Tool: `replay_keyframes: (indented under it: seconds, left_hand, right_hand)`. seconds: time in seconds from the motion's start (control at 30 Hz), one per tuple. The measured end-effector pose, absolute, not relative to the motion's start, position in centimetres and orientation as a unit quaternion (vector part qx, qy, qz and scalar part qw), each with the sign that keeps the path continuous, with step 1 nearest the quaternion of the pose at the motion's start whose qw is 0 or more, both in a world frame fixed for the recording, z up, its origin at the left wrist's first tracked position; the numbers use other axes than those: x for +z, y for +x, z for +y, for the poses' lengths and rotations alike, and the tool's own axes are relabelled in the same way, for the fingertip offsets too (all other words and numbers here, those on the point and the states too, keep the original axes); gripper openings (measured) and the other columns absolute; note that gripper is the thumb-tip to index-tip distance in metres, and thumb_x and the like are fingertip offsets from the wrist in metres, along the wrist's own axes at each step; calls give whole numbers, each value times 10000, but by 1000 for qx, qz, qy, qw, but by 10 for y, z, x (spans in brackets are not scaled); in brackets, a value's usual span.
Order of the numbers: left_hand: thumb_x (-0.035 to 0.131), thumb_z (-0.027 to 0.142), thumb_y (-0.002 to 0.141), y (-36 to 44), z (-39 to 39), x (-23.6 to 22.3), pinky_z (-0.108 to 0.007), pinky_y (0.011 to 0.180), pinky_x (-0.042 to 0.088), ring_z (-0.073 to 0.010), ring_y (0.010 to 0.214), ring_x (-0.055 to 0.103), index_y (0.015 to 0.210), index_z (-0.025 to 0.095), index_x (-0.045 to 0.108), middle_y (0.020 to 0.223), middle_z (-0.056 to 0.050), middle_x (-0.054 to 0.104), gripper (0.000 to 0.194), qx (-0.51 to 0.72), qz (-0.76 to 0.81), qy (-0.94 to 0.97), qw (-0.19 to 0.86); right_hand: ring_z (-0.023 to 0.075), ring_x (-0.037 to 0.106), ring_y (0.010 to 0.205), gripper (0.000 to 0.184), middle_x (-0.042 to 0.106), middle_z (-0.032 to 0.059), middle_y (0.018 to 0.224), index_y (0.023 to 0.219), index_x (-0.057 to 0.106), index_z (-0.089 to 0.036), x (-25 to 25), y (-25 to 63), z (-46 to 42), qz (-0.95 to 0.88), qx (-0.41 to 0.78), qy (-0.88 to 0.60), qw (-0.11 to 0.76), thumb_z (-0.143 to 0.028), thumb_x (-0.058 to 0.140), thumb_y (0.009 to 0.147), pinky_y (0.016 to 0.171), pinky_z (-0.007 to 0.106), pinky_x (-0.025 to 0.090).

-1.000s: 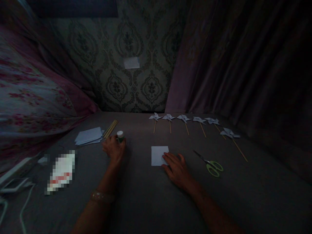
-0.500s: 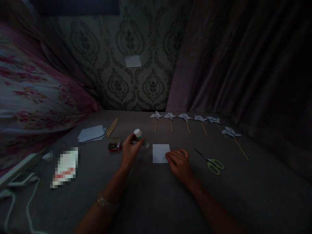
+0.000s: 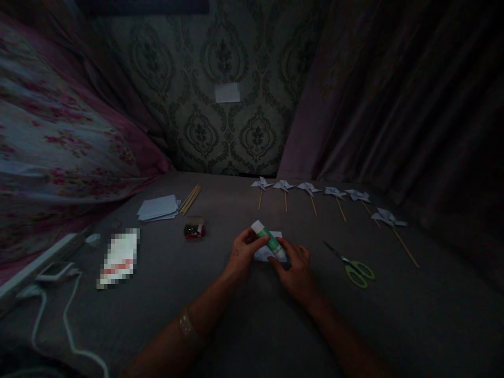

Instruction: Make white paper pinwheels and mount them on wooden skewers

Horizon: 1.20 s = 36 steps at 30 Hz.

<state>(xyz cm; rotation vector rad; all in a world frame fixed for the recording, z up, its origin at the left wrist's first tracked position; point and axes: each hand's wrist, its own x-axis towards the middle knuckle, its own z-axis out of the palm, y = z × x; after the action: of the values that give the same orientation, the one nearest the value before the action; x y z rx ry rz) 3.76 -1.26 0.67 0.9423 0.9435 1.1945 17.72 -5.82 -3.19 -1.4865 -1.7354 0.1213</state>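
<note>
Over the paper square (image 3: 263, 256), the glue stick (image 3: 271, 241) slants, cap (image 3: 257, 226) far-left, base (image 3: 280, 253) near-right. The left hand (image 3: 242, 252) grips it between its fingers; the right hand (image 3: 296, 265), nearer the base, bends its fingers there, whether gripping I cannot tell.

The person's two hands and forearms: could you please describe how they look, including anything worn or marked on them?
Both are bare, with no gloves or sleeves in view. The left forearm wears a wide, pale bracelet with light spots; its material is unclear in this dimness. The left hand has small dark marks on its back. The right hand shows no ring or bracelet.
</note>
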Motion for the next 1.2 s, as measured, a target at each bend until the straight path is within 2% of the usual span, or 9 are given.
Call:
replay_keyframes:
  seconds: [0.23, 0.37, 0.47, 0.6, 0.73, 0.9, 1.03, 1.2]
  left_hand:
    - [772, 371, 605, 39, -11, -7, -251, 616, 394, -141, 693, 610, 803, 157, 651, 763, -41, 669, 315, 481, 418, 406, 655]
    - [765, 357, 599, 34, -5, -5, -258, 594, 409, -160, 699, 621, 848, 149, 659, 846, -87, 690, 341, 446, 415, 442, 658]
    - [686, 343, 659, 25, 4, -7, -261, 593, 421, -149, 667, 602, 801, 155, 648, 823, -75, 687, 238, 484, 482, 452, 573]
    - [597, 305, 702, 12, 18, -17, -298, 721, 456, -182, 769, 613, 777, 175, 655, 786, -45, 682, 161, 503, 551, 521, 416]
    - [555, 272, 758, 8, 19, -21, -335, 757, 447, -212, 801, 620, 812, 201, 697, 829, -62, 700, 168, 392, 543, 666, 330]
    - [545, 223, 802, 14, 6, -20, -437, 902, 351, -263, 1027, 548, 857, 235, 718, 1014, -79, 695, 181, 288, 491, 799, 194]
    - [558, 251, 814, 17, 2, -23, -470, 926, 289, -281, 1103, 487, 891, 259, 720, 1095, -70, 677, 179, 253, 464, 833, 165]
    - [575, 247, 803, 16, 2, -30, -465, 905, 276, -285, 1090, 483, 864, 278, 723, 1084, -50, 681, 163, 256, 446, 843, 159]
  right_hand:
    - [274, 577, 1027, 357, 671, 104, 1056, 1063, 634, -229, -32, 175, -57, -603, 112, -617, 493, -429, 598, 769, 903, 440, 430]
    - [242, 637, 858, 441, 691, 102, 961, 1059, 633, -174, -20, 187, -51, -483, 247, -626, 560, -471, 626, 733, 750, 368, 493]
    - [198, 634, 742, 421, 692, 58, 810, 974, 649, -158, -17, 207, -42, -394, 285, -625, 611, -483, 646, 706, 667, 308, 483]
    - [167, 602, 686, 313, 651, 10, 687, 807, 649, -170, -18, 227, -34, -347, 261, -618, 656, -450, 677, 671, 634, 277, 456]
    - [156, 586, 676, 310, 645, 3, 689, 767, 658, -168, -10, 230, -32, -363, 265, -624, 639, -447, 701, 637, 640, 274, 446]
    - [168, 601, 715, 330, 670, 24, 746, 781, 669, -157, 6, 226, -29, -451, 262, -637, 567, -455, 698, 642, 667, 280, 446]
    - [172, 611, 685, 307, 669, 33, 714, 748, 651, -160, 14, 219, -23, -537, 226, -625, 519, -462, 652, 694, 646, 281, 449]
    - [168, 613, 648, 297, 674, 26, 688, 759, 653, -175, 13, 205, -14, -609, 171, -627, 455, -468, 620, 733, 635, 276, 448]
